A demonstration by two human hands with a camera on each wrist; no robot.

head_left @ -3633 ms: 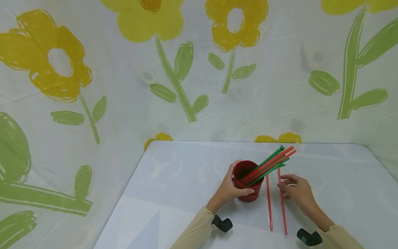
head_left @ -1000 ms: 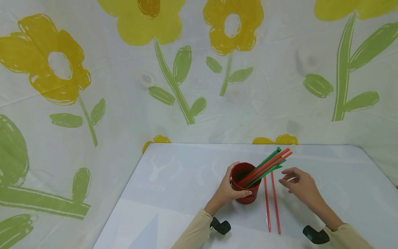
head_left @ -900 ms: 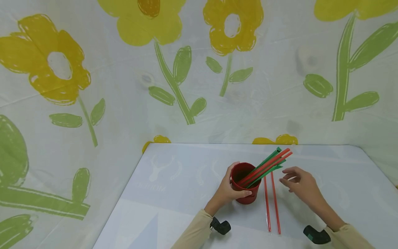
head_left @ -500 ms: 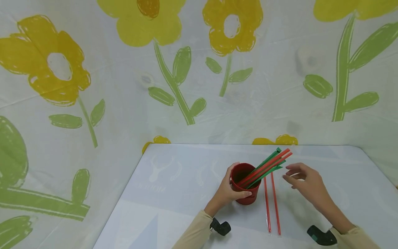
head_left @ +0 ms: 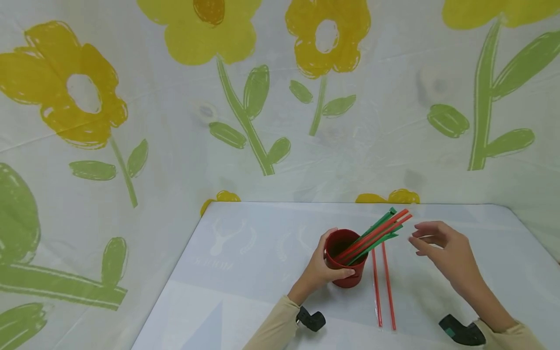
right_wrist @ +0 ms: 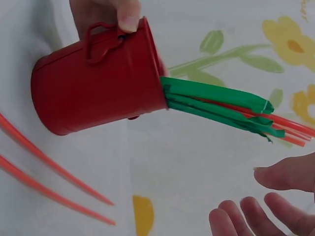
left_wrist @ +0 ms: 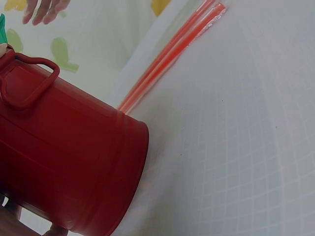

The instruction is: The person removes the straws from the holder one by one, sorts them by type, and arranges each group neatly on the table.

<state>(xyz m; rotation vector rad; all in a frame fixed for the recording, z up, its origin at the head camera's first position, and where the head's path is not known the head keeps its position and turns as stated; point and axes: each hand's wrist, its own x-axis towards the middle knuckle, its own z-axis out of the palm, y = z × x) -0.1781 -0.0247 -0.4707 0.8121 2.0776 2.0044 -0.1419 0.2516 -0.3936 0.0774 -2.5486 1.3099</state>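
My left hand (head_left: 323, 266) grips a small red metal bucket (right_wrist: 98, 81), thumb across the front near the rim. A small wire handle (right_wrist: 101, 46) shows on the bucket's side. Red straws (head_left: 379, 232) and green-wrapped straws (right_wrist: 216, 98) lean out of its mouth to the right. Two red straws in clear wrappers (head_left: 388, 287) lie side by side on the table, right of the bucket. Off to the right, my right hand (head_left: 450, 248) hovers with loosely bent fingers and holds nothing; the thumb and fingertips (right_wrist: 248, 211) are apart beside the straw ends.
The white table (head_left: 245, 253) ends at a back edge against a hanging cloth (head_left: 385, 146) printed with yellow flowers and green leaves. Black wrist cameras (head_left: 311, 318) sit at both sleeves.
My right hand has let go of the right-hand loose straw and drawn back to the right. That straw now lies nearer the other one. The left hand keeps its grip on the bucket.
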